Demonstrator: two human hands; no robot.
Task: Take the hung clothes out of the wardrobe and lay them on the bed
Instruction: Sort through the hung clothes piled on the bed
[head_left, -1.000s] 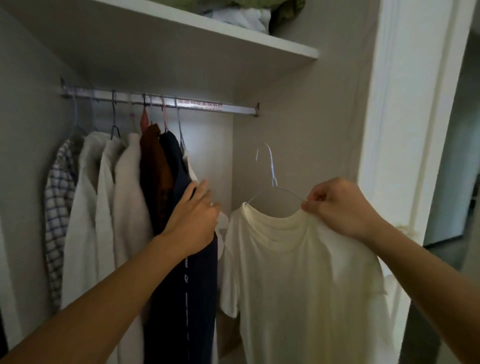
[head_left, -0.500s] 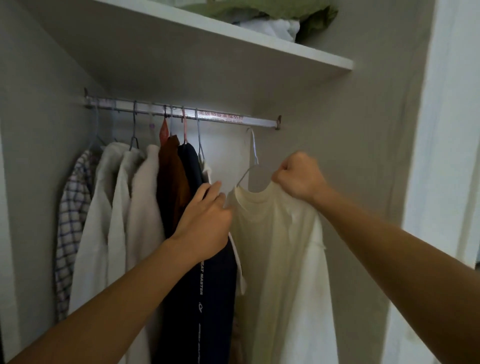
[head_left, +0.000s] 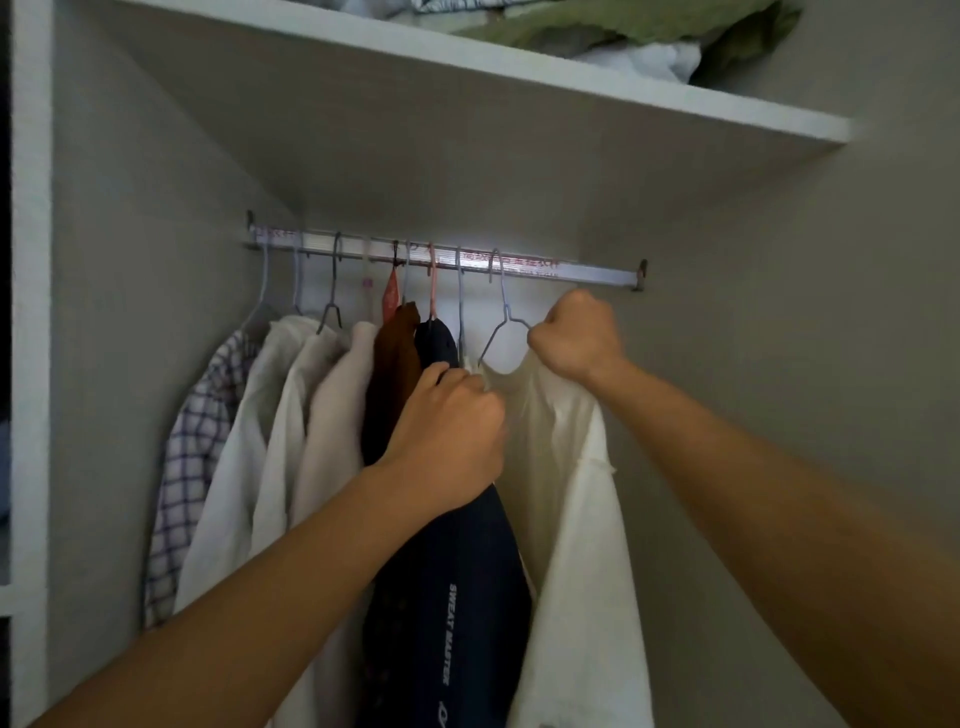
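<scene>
A cream T-shirt (head_left: 571, 493) hangs on a thin wire hanger (head_left: 501, 317) whose hook sits over the metal rail (head_left: 571, 270) inside the wardrobe. My right hand (head_left: 574, 338) grips the shirt's right shoulder together with the hanger arm. My left hand (head_left: 447, 421) has its fingers curled on the shirt's left shoulder by the collar. Left of it on the rail hang a navy garment (head_left: 457, 597) with white lettering, a brown garment (head_left: 392, 374), several white shirts (head_left: 291, 415) and a checked shirt (head_left: 192, 441).
A white shelf (head_left: 467, 88) runs above the rail and carries a green and white bundle of fabric (head_left: 597, 26). The wardrobe's right wall (head_left: 779, 364) stands close beside the cream T-shirt. A white frame post (head_left: 31, 364) borders the left side.
The cream T-shirt on its hanger has moved up and left, from outside the wardrobe to the rail. My left hand left the navy garment and closed on the shirt's left shoulder.
</scene>
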